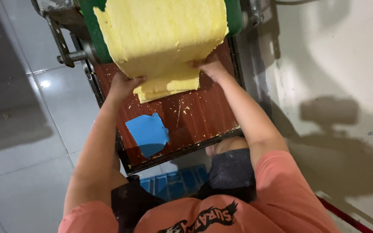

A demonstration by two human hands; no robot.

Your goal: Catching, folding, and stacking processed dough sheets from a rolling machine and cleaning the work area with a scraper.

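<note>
A wide yellow dough sheet (160, 30) comes off a green conveyor belt (95, 34) and folds into a stack (169, 84) on a reddish-brown wooden board (199, 116). My left hand (124, 84) grips the sheet's lower left edge. My right hand (210, 67) holds the lower right edge, fingers tucked under the fold. A torn blue patch (147, 131) lies on the board in front of the stack.
The machine's grey metal frame and roller shaft (72, 56) stand at the upper left. A blue crate (178, 181) sits under the board near my knees. Pale floor tiles (26, 142) lie left, a light floor with shadows right. Yellow crumbs dot the board.
</note>
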